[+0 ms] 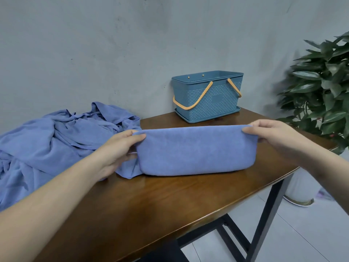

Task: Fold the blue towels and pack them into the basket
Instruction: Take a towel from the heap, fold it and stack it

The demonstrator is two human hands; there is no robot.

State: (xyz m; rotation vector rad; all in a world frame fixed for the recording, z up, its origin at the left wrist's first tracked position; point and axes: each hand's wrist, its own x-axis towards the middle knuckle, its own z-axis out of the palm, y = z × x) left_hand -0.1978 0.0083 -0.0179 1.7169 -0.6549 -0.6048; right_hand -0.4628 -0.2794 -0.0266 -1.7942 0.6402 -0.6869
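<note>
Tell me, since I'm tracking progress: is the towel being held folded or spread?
Folded: the blue terry towel forms a compact doubled rectangle, both hands pinching its top corners.

The folded towel (196, 151) is blue cloth with a fine, matt, slightly nubbly pile. The pile (56, 140) of loose towels looks thinner and smoother, creased all over. The basket (207, 99) is matt blue plastic moulded in a woven pattern, with smooth orange handles (192, 100). The table (170, 195) is glossy varnished wood on legs (264, 220) that look like black matt metal.
</note>
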